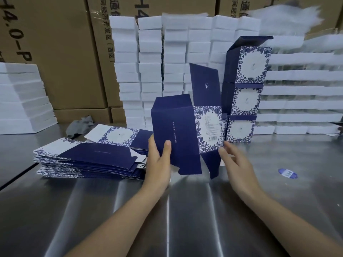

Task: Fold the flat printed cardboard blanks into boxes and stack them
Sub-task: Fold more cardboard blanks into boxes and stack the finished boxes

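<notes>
Just left of the stack of folded boxes (245, 101), lifted clear of the steel table (185, 210): one printed blank (178, 130), partly opened into a sleeve, its top flap standing up and its bottom flaps hanging loose.

- Left hand (159, 158) grips the dark panel, thumb on the front, fingers behind.
- Right hand (235, 164) is at the blank's lower corner nearest the stack, fingers spread and relaxed, holding nothing. Cannot tell if the tips touch the card.

Step, as judged: squaring up the sleeve, bottom not yet closed. Next move likely needs the right hand to tuck the hanging flaps in while the left steadies the body.

Stack is three high, the top box's lid open. Raised flap sits close beside it; a careless swing could nudge the column.

Well left of the stack: pile of flat blanks (89, 160), grey rag (79, 125) behind it. Behind the stack: white foam blocks (150, 52), brown cartons (55, 52). Right of it and nearer: round blue sticker (287, 173) on the table.
</notes>
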### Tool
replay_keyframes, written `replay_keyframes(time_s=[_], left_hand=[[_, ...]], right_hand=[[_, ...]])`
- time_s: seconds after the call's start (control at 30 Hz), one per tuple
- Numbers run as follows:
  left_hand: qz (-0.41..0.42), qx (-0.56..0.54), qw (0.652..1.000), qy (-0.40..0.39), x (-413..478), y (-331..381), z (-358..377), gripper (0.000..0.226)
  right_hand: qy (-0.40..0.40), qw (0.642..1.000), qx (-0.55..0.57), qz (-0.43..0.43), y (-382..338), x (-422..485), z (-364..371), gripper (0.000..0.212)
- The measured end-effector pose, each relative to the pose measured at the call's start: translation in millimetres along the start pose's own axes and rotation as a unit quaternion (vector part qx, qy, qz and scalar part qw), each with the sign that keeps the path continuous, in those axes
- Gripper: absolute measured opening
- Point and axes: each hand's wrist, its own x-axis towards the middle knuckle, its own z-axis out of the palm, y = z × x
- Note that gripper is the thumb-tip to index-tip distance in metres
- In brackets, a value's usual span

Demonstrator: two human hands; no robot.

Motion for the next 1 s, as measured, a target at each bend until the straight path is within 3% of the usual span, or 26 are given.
replay_keyframes(time_s=[0.1, 0.2, 0.3, 0.4, 0.53, 0.63, 0.73, 0.87, 1.0], left_hand=[[0.012, -0.014, 0.999, -0.030, -1.4, 6.6, 2.6, 0.050], [0.078, 0.036, 0.995, -0.055, -8.6, 10.4, 9.9, 0.049], [0.131, 0.117, 0.982, -0.069, -15.1, 11.9, 17.7, 0.049], [0.158, 0.125, 0.978, -0.062, -18.4, 11.4, 18.4, 0.052], [0.149, 0.102, 0.983, -0.012, -12.0, 14.8, 8.1, 0.084], [0.119, 0.079, 0.990, 0.003, -2.6, 15.8, -1.7, 0.113], [0.083, 0.051, 0.995, 0.014, 6.5, 14.0, -10.4, 0.122], [0.037, 0.056, 0.997, 0.038, 17.1, 13.6, -21.7, 0.094], [0.089, 0.137, 0.983, 0.083, 6.4, 10.6, -15.0, 0.058]], right_hand=[[-0.063, 0.996, 0.055, -0.010, -16.3, -10.4, 6.5, 0.055], [-0.165, 0.975, 0.148, -0.002, -36.1, -27.8, 13.8, 0.066], [-0.230, 0.951, 0.205, -0.016, -53.8, -47.3, 18.3, 0.051], [-0.208, 0.953, 0.217, -0.039, -61.0, -51.4, 19.5, 0.035], [-0.196, 0.952, 0.235, 0.020, -65.0, -40.5, 9.1, 0.047], [-0.209, 0.953, 0.216, 0.045, -66.2, -27.4, -5.8, 0.035], [-0.220, 0.955, 0.191, 0.052, -61.9, -15.4, -18.7, 0.031], [-0.174, 0.972, 0.154, 0.021, -54.8, -9.5, -23.2, 0.020], [-0.103, 0.992, 0.034, -0.057, -47.2, -17.1, -6.0, 0.017]])
